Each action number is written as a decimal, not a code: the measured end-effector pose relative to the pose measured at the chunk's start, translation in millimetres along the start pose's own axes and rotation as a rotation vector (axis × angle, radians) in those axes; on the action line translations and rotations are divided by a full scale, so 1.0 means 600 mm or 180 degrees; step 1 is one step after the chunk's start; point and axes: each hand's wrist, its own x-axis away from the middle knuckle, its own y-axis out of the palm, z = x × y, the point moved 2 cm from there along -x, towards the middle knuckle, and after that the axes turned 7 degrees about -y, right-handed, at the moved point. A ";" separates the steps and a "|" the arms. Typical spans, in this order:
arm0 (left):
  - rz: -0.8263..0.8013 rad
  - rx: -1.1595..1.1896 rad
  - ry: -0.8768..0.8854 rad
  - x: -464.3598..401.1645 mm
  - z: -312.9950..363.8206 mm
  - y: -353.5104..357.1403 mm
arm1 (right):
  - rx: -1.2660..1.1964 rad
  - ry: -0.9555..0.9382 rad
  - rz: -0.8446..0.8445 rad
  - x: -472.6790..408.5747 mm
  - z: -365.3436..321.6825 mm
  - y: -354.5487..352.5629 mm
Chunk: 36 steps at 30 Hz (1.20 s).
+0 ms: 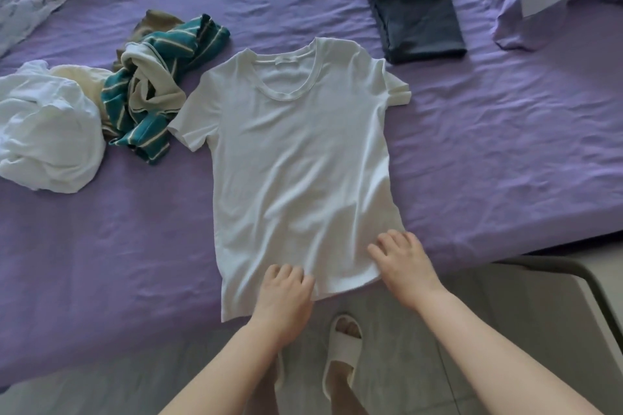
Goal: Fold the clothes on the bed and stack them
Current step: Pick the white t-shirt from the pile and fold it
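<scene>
White cotton-like jersey, the T-shirt [296,158] lay spread flat and face up on the wrinkled purple sheet of the bed [505,162], hem at the near edge; the left hand [285,296] rested on the hem with fingers curled down into the fabric; the right hand [404,263] pressed the hem's right corner, fingers spread; a dark folded rectangle [416,12] sat beyond; a crumpled teal striped garment [148,94] and a rumpled white one [47,125] lay left.
</scene>
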 end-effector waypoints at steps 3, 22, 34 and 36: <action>-0.0108 0.0234 0.0140 -0.043 0.056 -0.007 | -0.0120 0.0171 -0.0009 0.006 0.035 -0.002; -0.0139 0.0815 -0.0182 -0.101 0.177 -0.063 | -0.0822 0.1375 -0.0469 0.080 0.061 -0.033; 0.0311 0.1097 -0.1777 -0.100 -0.013 -0.047 | -0.1109 0.1422 -0.0476 -0.055 0.086 -0.026; 0.0194 0.1057 -0.2214 -0.100 -0.059 -0.047 | -0.0987 0.1415 -0.0531 -0.079 0.092 -0.028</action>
